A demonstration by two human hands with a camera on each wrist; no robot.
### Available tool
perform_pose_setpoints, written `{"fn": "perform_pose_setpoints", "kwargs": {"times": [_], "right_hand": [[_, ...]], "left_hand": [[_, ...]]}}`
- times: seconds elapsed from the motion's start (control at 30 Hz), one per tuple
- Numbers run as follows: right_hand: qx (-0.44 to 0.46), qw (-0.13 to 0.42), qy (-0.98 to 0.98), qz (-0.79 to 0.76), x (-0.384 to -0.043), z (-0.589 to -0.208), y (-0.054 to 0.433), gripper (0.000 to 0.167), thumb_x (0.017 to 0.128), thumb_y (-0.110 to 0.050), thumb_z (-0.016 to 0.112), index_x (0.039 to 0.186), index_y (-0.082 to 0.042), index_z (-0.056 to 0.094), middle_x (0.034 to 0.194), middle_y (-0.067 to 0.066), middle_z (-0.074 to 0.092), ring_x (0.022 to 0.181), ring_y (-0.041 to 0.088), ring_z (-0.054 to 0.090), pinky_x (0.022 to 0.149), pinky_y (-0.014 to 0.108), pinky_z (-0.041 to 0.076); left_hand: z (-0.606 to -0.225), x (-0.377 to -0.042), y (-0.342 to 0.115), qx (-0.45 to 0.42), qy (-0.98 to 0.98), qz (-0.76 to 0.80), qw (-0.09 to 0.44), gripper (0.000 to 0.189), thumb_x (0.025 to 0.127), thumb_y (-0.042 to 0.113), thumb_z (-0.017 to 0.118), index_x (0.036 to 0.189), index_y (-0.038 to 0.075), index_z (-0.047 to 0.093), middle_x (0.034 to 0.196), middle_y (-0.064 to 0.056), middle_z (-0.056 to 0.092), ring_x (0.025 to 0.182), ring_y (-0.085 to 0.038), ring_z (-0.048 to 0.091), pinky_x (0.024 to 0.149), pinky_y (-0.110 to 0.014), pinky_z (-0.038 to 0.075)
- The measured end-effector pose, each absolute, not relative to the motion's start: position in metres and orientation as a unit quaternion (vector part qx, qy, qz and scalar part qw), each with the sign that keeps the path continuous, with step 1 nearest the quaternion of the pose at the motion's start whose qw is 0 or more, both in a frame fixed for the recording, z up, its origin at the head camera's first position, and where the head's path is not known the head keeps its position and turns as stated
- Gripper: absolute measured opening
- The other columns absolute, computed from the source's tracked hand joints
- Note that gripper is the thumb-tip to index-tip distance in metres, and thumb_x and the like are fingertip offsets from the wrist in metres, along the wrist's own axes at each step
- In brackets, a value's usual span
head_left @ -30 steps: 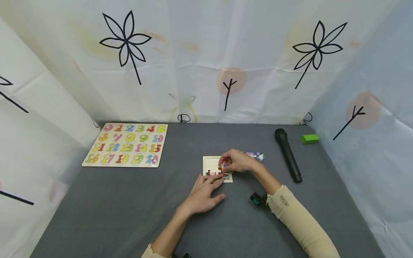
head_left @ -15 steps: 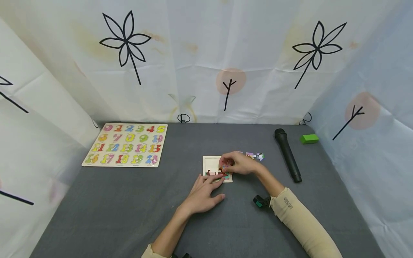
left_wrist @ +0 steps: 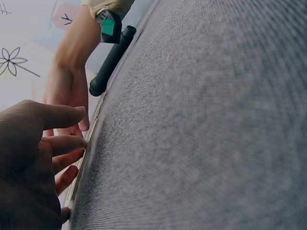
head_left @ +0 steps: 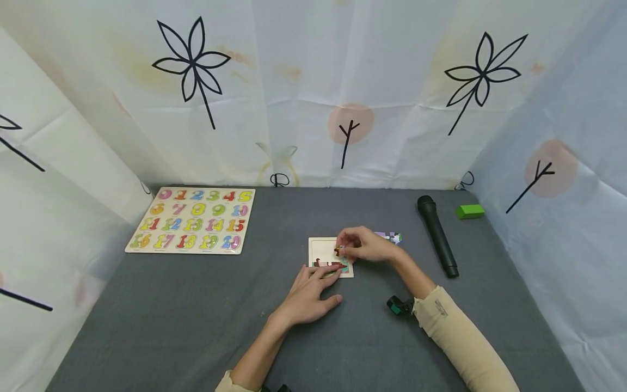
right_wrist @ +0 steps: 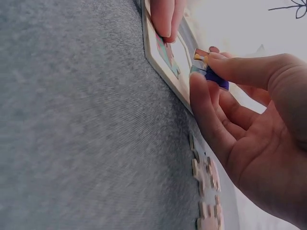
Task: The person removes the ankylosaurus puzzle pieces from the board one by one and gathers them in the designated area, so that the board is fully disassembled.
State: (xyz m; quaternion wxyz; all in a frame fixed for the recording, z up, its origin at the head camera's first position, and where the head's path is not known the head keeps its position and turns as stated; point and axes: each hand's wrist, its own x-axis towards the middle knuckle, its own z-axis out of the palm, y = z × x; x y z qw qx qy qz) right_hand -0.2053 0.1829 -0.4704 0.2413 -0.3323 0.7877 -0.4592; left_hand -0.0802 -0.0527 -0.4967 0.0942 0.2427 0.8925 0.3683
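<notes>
My right hand point(head_left: 366, 245) pinches a small jigsaw piece point(right_wrist: 207, 69), partly purple and orange, between thumb and fingertips. It holds the piece over a square wooden puzzle tray point(head_left: 321, 245) in the middle of the table. Some brown, pink and green pieces point(head_left: 325, 263) lie fitted along the tray's near side. My left hand point(head_left: 308, 296) rests with fairly straight fingers on the tray's near edge, fingertips on those pieces. In the right wrist view, the held piece is tilted and apart from the tray. Loose puzzle pieces point(right_wrist: 206, 177) lie just right of the tray, partly hidden by my right hand.
A number puzzle board point(head_left: 191, 220) lies at the back left of the grey table point(head_left: 196, 316). To the right are a black microphone point(head_left: 437, 237) and a green block point(head_left: 470, 211). White printed cloth point(head_left: 303, 65) encloses the back and sides.
My right hand has lifted slightly and shifted a little right, turning the pinched puzzle piece off the fitted pieces. My left hand has stayed in place.
</notes>
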Motion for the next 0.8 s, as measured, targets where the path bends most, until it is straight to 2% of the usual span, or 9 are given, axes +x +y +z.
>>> {"fn": "perform_pose_setpoints", "kwargs": {"times": [0.23,0.5,0.8], "right_hand": [[-0.294,0.212,0.792,-0.491,-0.188,-0.473,0.2,0.022,0.107,-0.005,0.066,0.127,0.004,0.069,0.104,0.027,0.071,0.077,0.022,0.071,0.069,0.037,0.065],[-0.256,0.16,0.809,-0.504,-0.172,-0.473,0.234,0.021,0.106,-0.006,0.069,0.123,0.003,0.073,0.102,0.024,0.074,0.07,0.019,0.069,0.066,0.037,0.064],[-0.218,0.093,0.846,-0.478,-0.166,-0.48,0.284,0.026,0.108,-0.004,0.064,0.13,0.009,0.07,0.106,0.027,0.075,0.066,0.021,0.07,0.064,0.034,0.062]], "left_hand": [[-0.495,-0.076,-0.054,0.252,0.892,0.366,0.078,0.061,0.101,0.032,0.069,0.156,0.009,0.059,0.164,-0.008,0.056,0.142,-0.038,0.046,0.13,-0.077,0.014],[-0.493,-0.077,-0.051,0.241,0.899,0.354,0.096,0.062,0.102,0.033,0.069,0.159,0.012,0.056,0.168,-0.004,0.052,0.145,-0.035,0.045,0.135,-0.071,0.01],[-0.496,-0.078,-0.052,0.243,0.896,0.358,0.098,0.062,0.103,0.032,0.068,0.159,0.011,0.056,0.168,-0.006,0.052,0.15,-0.037,0.043,0.134,-0.072,0.009]]}}
